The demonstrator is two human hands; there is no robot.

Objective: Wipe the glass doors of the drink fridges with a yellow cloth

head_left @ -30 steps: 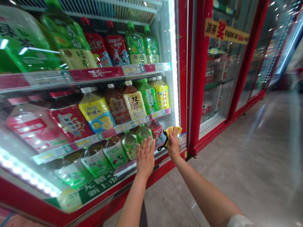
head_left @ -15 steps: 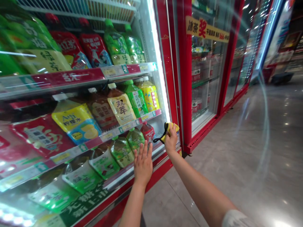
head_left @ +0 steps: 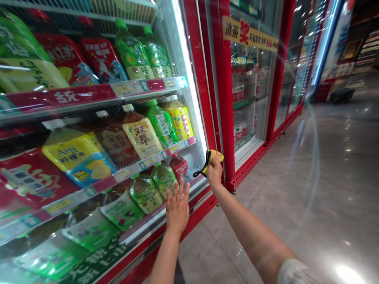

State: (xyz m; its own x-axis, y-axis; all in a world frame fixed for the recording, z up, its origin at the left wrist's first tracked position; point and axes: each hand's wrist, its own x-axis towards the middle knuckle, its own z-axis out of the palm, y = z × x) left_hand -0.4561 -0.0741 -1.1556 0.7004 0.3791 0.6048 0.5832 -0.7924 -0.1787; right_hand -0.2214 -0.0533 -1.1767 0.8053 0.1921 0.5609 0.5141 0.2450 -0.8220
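My right hand is closed on a yellow cloth with a black edge, up against the right side of the lit drinks fridge, near its red frame. A black-edged corner of the cloth hangs out to the left of my fingers. Lower and to the left, my left hand is open, fingers stretched and palm toward the fridge front; I cannot tell whether it touches the glass. Just beyond its fingers stand green-labelled bottles and a red-labelled bottle on the bottom shelf.
Shelves of large drink bottles fill the fridge on the left. A second red-framed fridge with a yellow banner stands to the right. Grey shiny floor stretches along the fridges. Farther back lies a dark low object.
The view has turned a little to the right, so the shelves sit farther left. My right hand still grips the cloth, and my left hand stays spread.
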